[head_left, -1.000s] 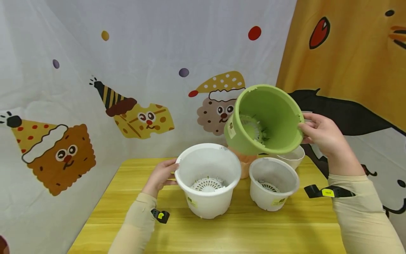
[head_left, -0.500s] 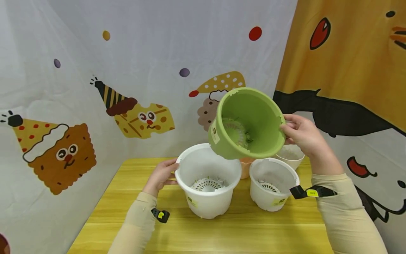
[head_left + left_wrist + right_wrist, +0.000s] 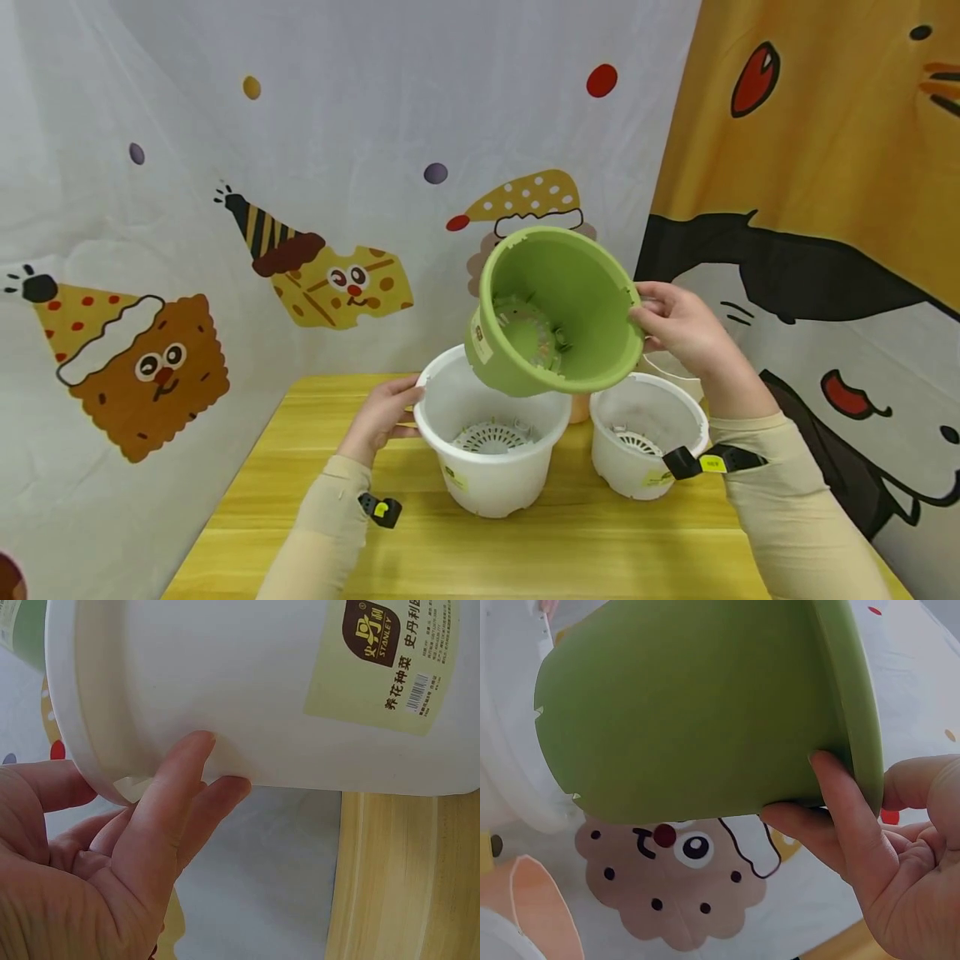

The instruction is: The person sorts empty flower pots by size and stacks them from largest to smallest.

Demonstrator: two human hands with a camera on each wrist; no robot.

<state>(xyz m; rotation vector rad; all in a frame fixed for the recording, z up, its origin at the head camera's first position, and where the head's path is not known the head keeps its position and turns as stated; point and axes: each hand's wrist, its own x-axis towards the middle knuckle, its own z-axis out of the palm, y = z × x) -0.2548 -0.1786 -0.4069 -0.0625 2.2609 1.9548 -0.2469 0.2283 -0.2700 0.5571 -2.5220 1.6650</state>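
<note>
A green plastic flowerpot (image 3: pixel 570 292) hangs tilted over the back right rim of a large white flowerpot (image 3: pixel 487 483), its mouth turned toward the head camera. My right hand (image 3: pixel 678 325) pinches the green pot's rim between thumb and fingers, as the right wrist view also shows. The large white pot stands upright on the table, with a slotted base inside and a label on its front. At its left rim is my left hand (image 3: pixel 382 417), thumb over the edge and fingers against the outer wall; in the left wrist view the fingers (image 3: pixel 187 780) lie under the rim.
To the right stands a smaller white pot (image 3: pixel 630 475). Behind it, partly hidden, are an orange pot (image 3: pixel 547 907) and another whitish pot (image 3: pixel 675 371). A cartoon-printed cloth (image 3: pixel 360 100) hangs behind the wooden table (image 3: pixel 450 558).
My right hand has carried the green pot left and down, from above the smaller pots to over the large white pot. The left hand and the white pots have stayed in place.
</note>
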